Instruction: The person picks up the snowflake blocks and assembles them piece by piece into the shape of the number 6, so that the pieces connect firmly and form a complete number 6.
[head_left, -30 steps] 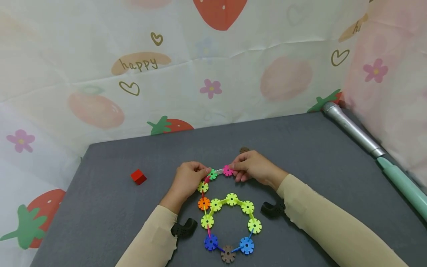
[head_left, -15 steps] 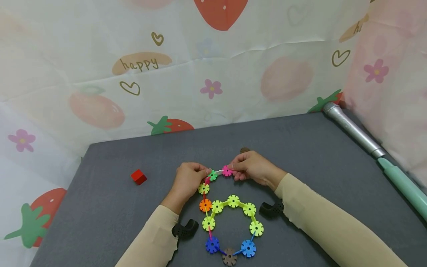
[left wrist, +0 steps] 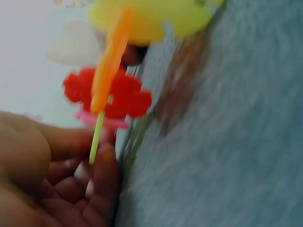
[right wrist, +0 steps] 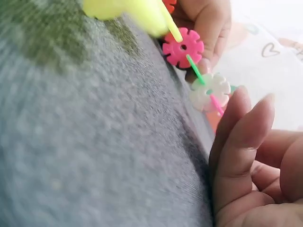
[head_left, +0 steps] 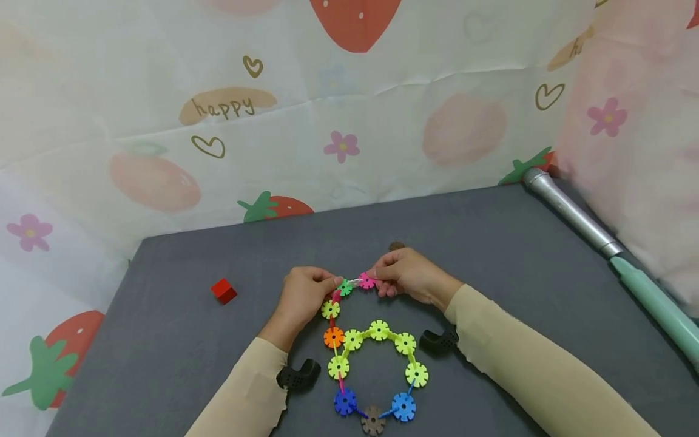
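Observation:
A chain of interlocking snowflake discs lies on the grey table, with a lower ring that includes a brown disc [head_left: 373, 420] and an orange disc [head_left: 334, 337] where a curved arm branches upward. My left hand [head_left: 304, 298] pinches that arm beside the green disc [head_left: 344, 287]. At the arm's tip, my right hand [head_left: 409, 276] holds a pink disc [head_left: 367, 280] between thumb and fingers. A white disc [right wrist: 209, 92] joins the green and pink ones; the right wrist view shows its face. In the left wrist view, a red disc [left wrist: 108, 92] sits just beyond the left fingertips.
To the left lies a red cube [head_left: 224, 291]. Another brown disc [head_left: 397, 246] is partly hidden behind the right hand. A microphone-like silver and green rod [head_left: 606, 243] runs along the right edge, and a patterned cloth [head_left: 306, 158] hangs behind the table.
The right hand and the pink disc have shifted slightly left, towards the left hand. Both hands keep their hold, and the head view has moved a little.

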Tool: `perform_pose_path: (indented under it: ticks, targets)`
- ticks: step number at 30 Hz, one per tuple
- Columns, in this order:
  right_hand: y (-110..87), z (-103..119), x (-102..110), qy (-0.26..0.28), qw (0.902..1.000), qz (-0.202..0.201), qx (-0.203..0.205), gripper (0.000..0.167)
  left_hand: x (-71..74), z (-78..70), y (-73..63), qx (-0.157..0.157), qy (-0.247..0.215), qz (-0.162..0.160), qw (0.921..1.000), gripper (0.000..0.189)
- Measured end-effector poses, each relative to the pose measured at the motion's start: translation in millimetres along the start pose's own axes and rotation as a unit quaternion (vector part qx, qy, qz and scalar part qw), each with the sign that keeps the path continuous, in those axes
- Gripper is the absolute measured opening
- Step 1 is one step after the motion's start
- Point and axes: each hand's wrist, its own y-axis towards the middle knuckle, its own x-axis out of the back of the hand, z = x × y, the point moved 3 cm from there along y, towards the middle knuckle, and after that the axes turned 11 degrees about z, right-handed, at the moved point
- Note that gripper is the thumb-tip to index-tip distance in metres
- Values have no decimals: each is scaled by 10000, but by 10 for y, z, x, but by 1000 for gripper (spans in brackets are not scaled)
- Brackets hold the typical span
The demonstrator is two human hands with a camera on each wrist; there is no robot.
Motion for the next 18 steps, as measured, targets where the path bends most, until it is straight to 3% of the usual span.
perform_pose_path:
  ticks: [6, 11, 14, 18]
  targets:
    - [-86, 45, 0, -793, 9967, -173, 35, 19, 59, -26, -45, 127, -150, 274, 9994, 24]
    - [-217, 142, 64, -1674, 9844, -409, 350, 26, 169, -26, -75, -47, 345, 393, 9986, 22]
    - [-326, 237, 151, -2652, 9600, -523, 726, 30, 268, -16, -116, -297, 893, 327, 9950, 22]
    - [-516, 399, 328, -4108, 9022, -770, 1067, 37, 462, -36, -214, -470, 1653, 318, 9846, 32]
